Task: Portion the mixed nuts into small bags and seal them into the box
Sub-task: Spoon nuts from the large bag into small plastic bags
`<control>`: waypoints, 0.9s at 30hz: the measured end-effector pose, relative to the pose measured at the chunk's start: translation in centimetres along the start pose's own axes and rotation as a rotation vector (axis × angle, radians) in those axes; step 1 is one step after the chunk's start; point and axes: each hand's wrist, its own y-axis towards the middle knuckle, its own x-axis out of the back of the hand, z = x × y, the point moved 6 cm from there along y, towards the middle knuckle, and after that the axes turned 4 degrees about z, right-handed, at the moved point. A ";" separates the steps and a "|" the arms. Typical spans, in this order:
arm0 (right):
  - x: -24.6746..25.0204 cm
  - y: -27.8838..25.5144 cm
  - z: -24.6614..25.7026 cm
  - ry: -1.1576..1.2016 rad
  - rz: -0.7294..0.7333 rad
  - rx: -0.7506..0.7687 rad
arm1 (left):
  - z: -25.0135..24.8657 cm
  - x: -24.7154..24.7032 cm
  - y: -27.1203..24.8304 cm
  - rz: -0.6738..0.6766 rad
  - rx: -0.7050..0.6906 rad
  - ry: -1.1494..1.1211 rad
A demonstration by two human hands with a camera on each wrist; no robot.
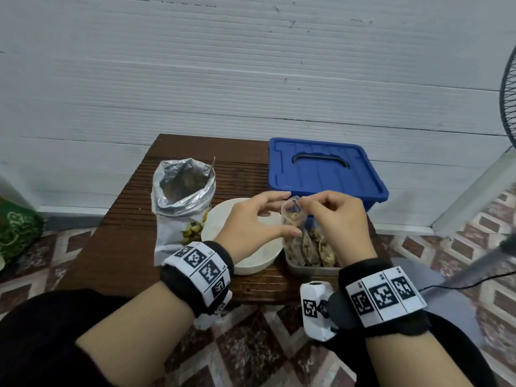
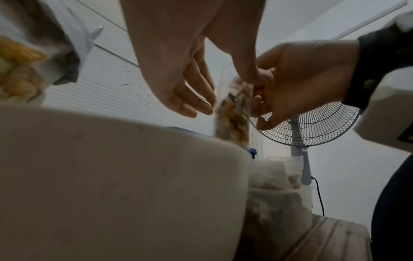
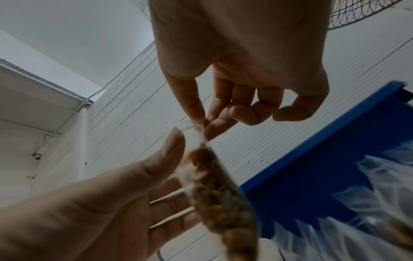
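Bowl (image 2: pixel 111 176) maybe empty; nut bags (image 1: pixel 310 248) w/in box (image 1: pixel 312 270)

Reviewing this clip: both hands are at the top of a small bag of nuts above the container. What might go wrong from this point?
1. The right hand only pinches the top edge of the small bag; the left hand lies open beside it, so the filled bag could slip or tip.
2. If its top is not fully closed, nuts may spill into the clear container or onto the table.
3. The blue lid lies behind, so packed bags stay unsealed.
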 end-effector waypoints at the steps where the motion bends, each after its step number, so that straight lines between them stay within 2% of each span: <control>1: 0.0 0.0 -0.2 -0.008 -0.003 -0.004 | 0.3 0.0 0.1 0.029 0.012 0.013; 3: 0.0 0.0 -0.5 -0.012 -0.014 -0.017 | 0.7 0.1 0.2 0.062 0.018 0.035; 8: -0.4 0.1 -1.0 0.014 0.014 -0.049 | 0.9 0.3 0.2 0.044 -0.009 0.048; 13: -0.6 -0.6 -0.1 0.019 0.087 -0.023 | 0.9 0.3 0.2 -0.044 -0.003 0.026; 16: -0.7 -0.8 0.4 -0.116 0.147 -0.002 | 0.7 0.6 0.3 -0.085 -0.007 0.024; 20: -0.5 -0.5 0.5 -0.300 0.074 0.045 | 0.5 0.4 0.2 -0.087 -0.017 0.022; 27: 1.2 0.2 0.2 -0.295 -0.010 0.022 | 1.2 0.0 0.6 -0.039 0.029 0.025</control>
